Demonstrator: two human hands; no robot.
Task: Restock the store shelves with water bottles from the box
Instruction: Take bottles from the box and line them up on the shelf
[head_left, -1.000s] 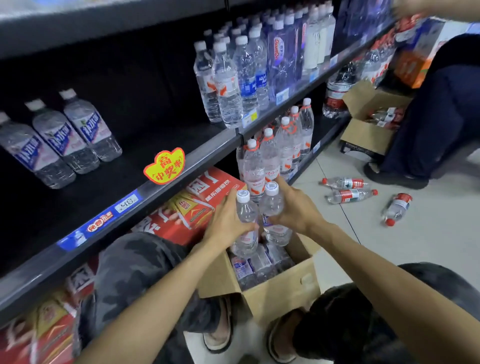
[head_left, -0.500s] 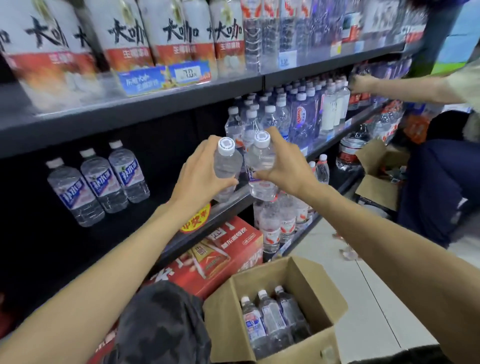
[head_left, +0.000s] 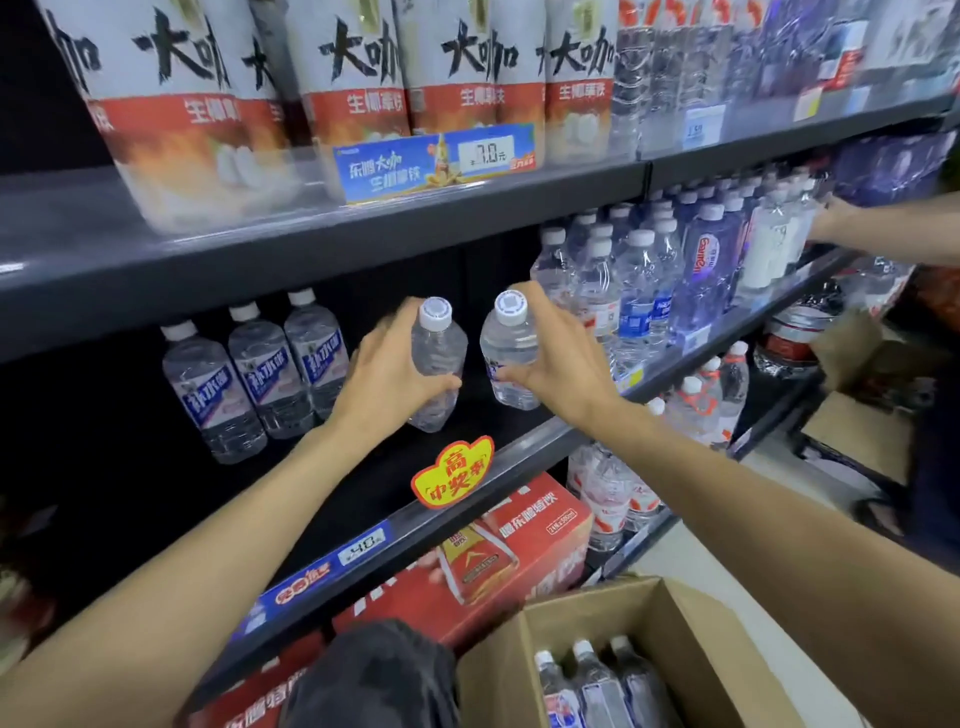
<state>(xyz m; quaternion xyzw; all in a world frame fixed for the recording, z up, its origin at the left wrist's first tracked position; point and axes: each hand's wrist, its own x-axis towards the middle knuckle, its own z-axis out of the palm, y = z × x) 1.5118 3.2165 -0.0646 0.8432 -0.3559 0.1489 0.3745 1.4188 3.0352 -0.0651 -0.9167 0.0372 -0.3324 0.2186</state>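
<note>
Clear water bottles (head_left: 438, 364) (head_left: 510, 353), 1 gripped in each of 2 hands (head_left: 387, 379) (head_left: 558, 358), over the middle shelf (head_left: 363, 499)

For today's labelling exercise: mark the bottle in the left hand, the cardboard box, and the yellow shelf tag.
Left-hand bottle (head_left: 435, 358): head view, clear body.
Cardboard box (head_left: 496, 680): head view, near wall.
Yellow shelf tag (head_left: 453, 472): head view, centre.

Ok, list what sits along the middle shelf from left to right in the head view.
Three blue-labelled bottles → left hand with a bottle → right hand with a bottle → packed clear bottles → another person's hand.
</note>
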